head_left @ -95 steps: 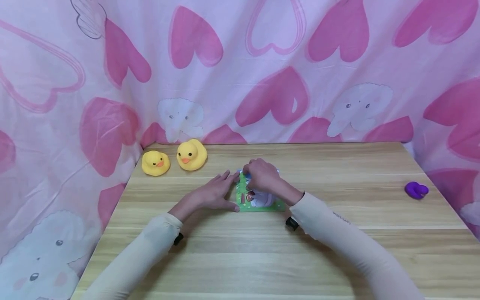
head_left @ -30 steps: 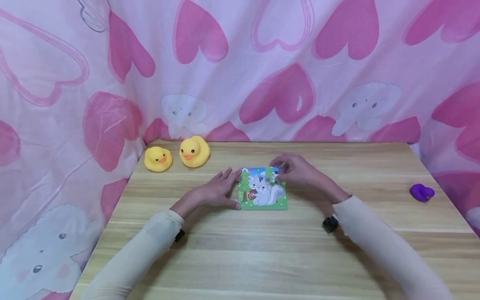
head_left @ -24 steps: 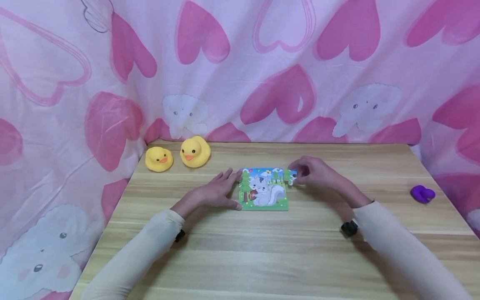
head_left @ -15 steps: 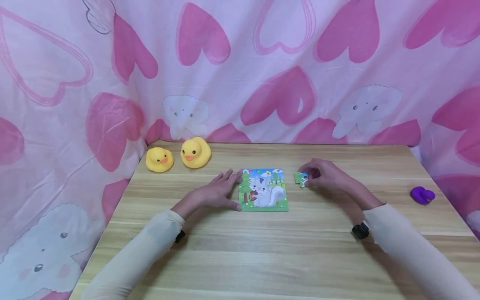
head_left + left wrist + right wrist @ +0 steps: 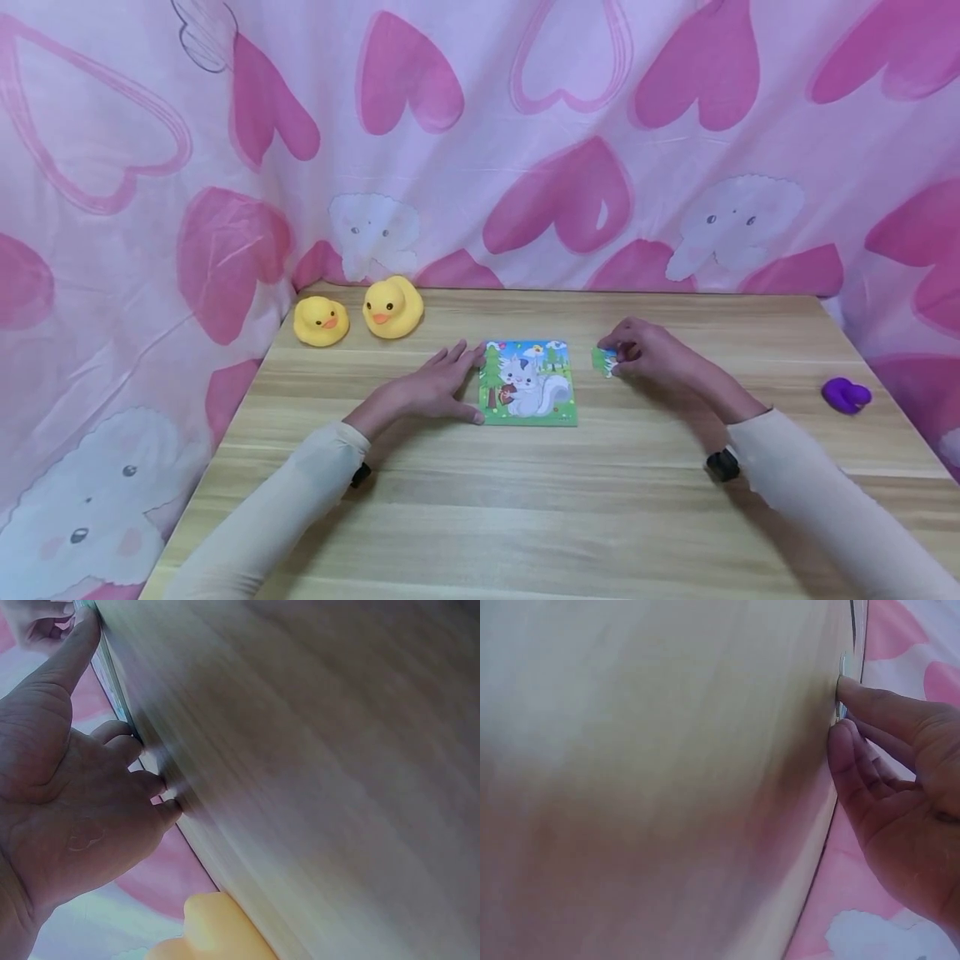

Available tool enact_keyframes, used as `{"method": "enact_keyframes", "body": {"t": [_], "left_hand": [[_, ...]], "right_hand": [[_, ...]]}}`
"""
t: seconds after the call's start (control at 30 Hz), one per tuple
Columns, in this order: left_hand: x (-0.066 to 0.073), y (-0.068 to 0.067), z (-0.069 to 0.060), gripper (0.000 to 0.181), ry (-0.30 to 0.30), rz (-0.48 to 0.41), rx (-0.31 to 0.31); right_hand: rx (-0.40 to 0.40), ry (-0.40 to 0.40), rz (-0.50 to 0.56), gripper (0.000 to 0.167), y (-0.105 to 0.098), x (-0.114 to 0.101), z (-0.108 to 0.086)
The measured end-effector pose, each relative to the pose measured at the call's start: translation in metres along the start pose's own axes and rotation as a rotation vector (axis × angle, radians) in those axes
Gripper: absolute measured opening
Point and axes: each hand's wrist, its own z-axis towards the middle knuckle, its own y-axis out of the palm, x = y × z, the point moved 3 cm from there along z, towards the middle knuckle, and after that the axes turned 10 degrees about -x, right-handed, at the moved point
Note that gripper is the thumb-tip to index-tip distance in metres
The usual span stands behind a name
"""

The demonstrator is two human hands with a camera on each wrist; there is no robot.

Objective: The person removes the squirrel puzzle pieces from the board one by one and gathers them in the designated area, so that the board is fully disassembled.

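A square picture puzzle (image 5: pixel 528 383) showing a white squirrel among trees lies flat mid-table. My left hand (image 5: pixel 431 386) is spread beside it, thumb and fingertips touching its left edge; the left wrist view shows the same hand (image 5: pixel 75 780) with its fingers on the tabletop. To the right of the puzzle, my right hand (image 5: pixel 660 354) pinches a small green and white puzzle piece (image 5: pixel 602 360), at or just above the wood. In the right wrist view, thumb and fingers of that hand (image 5: pixel 907 780) close round the thin piece (image 5: pixel 843 709), seen edge-on and mostly covered.
Two yellow rubber ducks, a smaller one (image 5: pixel 321 322) and a larger one (image 5: pixel 393 307), sit at the table's back left. A purple curled object (image 5: pixel 846 395) lies near the right edge. Pink heart-patterned cloth (image 5: pixel 465 183) hangs behind and beside the wooden table (image 5: pixel 480 517).
My right hand has moved from over the puzzle to its right, carrying the small piece away from the picture's upper right. My left hand has stayed at the left edge.
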Motion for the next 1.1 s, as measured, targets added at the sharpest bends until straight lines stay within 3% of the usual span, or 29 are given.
{"method": "enact_keyframes", "body": {"t": [0.13, 0.3, 0.43, 0.7, 0.87, 1.1], "left_hand": [[0.001, 0.000, 0.000, 0.120, 0.002, 0.002, 0.005], [0.002, -0.002, 0.001, 0.119, 0.002, 0.004, 0.004], [0.002, -0.003, 0.002, 0.118, -0.001, 0.004, 0.000], [-0.002, 0.001, 0.002, 0.118, -0.008, 0.000, -0.004], [-0.002, 0.001, 0.001, 0.117, -0.006, -0.013, -0.001], [-0.001, 0.001, 0.001, 0.116, -0.001, -0.011, -0.003]], "right_hand": [[-0.021, -0.019, -0.086, 0.044, -0.005, -0.012, 0.001], [0.025, -0.044, -0.172, 0.048, -0.009, -0.035, 0.016], [0.033, -0.068, -0.150, 0.051, 0.000, -0.056, 0.031], [-0.075, -0.163, -0.082, 0.044, 0.029, -0.089, 0.060], [-0.118, -0.157, -0.062, 0.045, 0.043, -0.104, 0.066], [-0.095, -0.094, -0.117, 0.049, 0.053, -0.111, 0.068]]}}
